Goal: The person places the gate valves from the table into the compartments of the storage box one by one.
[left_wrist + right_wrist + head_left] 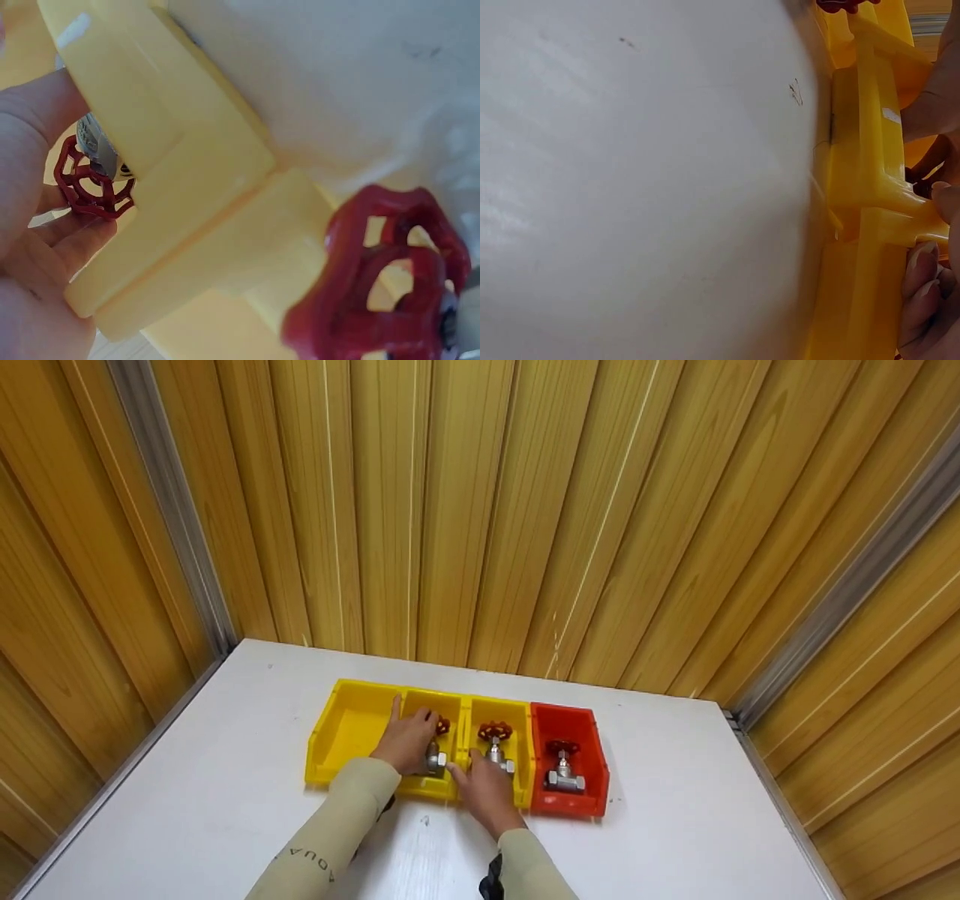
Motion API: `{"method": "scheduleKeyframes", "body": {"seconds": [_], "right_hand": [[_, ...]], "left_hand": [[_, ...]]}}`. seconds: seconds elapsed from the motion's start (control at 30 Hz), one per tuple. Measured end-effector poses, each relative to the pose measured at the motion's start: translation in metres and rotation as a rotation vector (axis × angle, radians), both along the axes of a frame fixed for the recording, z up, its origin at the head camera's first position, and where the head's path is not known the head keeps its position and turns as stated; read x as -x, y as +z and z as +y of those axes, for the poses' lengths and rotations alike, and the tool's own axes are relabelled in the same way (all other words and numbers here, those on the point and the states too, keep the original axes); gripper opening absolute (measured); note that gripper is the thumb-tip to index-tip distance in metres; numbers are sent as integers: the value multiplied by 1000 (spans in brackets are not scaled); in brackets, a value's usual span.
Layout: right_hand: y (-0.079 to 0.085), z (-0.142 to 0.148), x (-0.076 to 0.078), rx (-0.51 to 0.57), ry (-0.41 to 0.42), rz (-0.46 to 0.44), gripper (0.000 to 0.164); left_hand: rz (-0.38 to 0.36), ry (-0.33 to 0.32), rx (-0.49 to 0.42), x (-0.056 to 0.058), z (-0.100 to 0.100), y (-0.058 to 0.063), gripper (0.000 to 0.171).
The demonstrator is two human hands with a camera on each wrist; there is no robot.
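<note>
Inside the second yellow bin (pixel 431 790) lies a gate valve (pixel 435 760) with a red handwheel and a silver body. My left hand (pixel 409 741) reaches in from above and holds it, the fingers behind the handwheel (pixel 94 180) in the left wrist view. My right hand (pixel 491 795) grips the front part of the walls between the second and third bins, thumb on the left side, curled fingers (pixel 922 292) on the right. Behind that hand, in the third yellow bin (pixel 523 799), another valve (pixel 495 735) stands with its red handwheel up.
On the right end of the row, a red bin (pixel 568 808) holds a similar valve (pixel 564 776). A wider yellow bin (pixel 352 720) forms the left end. All stand on a white table (pixel 225 780), before wood-patterned panels (pixel 465 510) with metal posts at the corners.
</note>
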State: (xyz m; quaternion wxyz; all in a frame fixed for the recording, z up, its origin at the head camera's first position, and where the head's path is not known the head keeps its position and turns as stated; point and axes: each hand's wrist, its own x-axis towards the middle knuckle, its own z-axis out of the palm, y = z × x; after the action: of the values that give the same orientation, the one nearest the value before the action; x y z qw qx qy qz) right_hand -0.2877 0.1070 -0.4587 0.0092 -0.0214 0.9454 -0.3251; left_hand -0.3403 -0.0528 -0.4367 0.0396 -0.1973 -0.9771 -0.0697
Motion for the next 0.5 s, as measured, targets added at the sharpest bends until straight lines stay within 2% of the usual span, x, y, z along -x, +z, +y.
{"method": "scheduleKeyframes", "body": {"seconds": [0.3,0.5], "right_hand": [[-2,-1,-1,24,-1,-16,68],[-2,1,0,38,-7,-14,69]], "left_hand": [[-78,-22,-9,-6,-8,11,80],[-68,-43,-55,-10,-13,15,80]]}}
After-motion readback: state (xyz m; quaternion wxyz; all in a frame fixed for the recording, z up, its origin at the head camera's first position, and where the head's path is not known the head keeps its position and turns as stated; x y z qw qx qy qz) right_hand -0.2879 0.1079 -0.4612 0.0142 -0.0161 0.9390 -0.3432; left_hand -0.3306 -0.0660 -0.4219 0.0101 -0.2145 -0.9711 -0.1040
